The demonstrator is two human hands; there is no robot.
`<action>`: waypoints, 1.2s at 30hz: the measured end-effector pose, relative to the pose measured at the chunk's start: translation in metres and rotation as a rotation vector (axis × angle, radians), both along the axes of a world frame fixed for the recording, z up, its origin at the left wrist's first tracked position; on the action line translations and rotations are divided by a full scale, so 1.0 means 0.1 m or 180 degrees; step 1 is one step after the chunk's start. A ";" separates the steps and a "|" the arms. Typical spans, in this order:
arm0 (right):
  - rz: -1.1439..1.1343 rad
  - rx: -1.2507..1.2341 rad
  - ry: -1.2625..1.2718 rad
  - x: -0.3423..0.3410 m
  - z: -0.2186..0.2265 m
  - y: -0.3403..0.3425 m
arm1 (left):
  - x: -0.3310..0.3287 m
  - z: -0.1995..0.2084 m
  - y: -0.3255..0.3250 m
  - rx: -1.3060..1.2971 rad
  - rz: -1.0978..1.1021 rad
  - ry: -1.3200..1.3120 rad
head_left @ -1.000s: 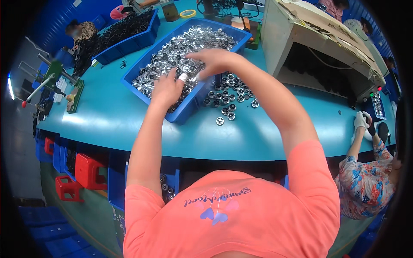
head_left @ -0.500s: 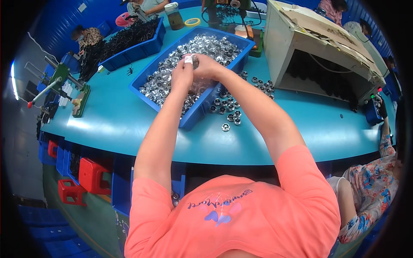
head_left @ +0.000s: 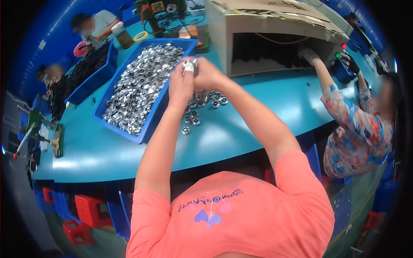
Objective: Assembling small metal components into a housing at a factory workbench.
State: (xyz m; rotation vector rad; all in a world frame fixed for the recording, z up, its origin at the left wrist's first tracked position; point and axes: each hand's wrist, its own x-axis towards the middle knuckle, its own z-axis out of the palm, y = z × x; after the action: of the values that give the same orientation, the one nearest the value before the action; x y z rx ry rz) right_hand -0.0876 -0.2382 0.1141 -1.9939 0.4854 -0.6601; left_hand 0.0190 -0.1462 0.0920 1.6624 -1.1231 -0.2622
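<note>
Beside the right edge of a big blue bin (head_left: 151,122), the left hand (head_left: 180,87) and the right hand (head_left: 208,74) meet. Their fingers are curled in around shiny silver pieces (head_left: 190,64), with some silver showing at the top between them. You cannot tell how many pieces they hold. A white wrap (head_left: 188,67) is on the left thumb.

The bin sits on a blue-green table (head_left: 241,124), and it is full of small, round silver bits (head_left: 140,86). More loose bits (head_left: 193,118) lie on the table just right of the bin, some close together, and one (head_left: 186,130) sits nearest the table's front edge.

Behind the right hand is a pale box (head_left: 224,47) with an open front and dark stuff inside. A person in a flowery shirt (head_left: 352,116) on the right has a hand in a white glove (head_left: 308,56) at the box's opening. The other hand, in a black glove (head_left: 352,63), is at a little blue bin (head_left: 343,74).

Far left, a green tool (head_left: 32,122) has a handle with a red knob. Another blue bin (head_left: 101,71) holds black parts, near a jar (head_left: 123,38) and a yellow ring (head_left: 140,36).
</note>
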 end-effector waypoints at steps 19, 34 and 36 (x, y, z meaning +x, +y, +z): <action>-0.0021 -0.1778 0.0406 -0.66 -0.54 -0.21 | -0.33 -0.28 0.92 0.0223 -0.0032 -0.1846; -0.0220 -0.1710 0.0709 -1.65 -1.01 0.16 | -0.59 -0.77 1.17 0.1158 -0.0234 -0.2151; -0.0326 -0.1513 0.0487 -1.58 -0.96 -0.08 | -0.63 -0.72 1.12 0.0947 -0.0026 -0.2150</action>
State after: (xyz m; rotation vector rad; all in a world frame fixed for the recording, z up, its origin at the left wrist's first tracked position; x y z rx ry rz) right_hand -0.2459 -0.2465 0.0184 -2.4938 0.5636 -0.7399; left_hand -0.0438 -0.0338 0.0198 2.0857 -1.6462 0.1558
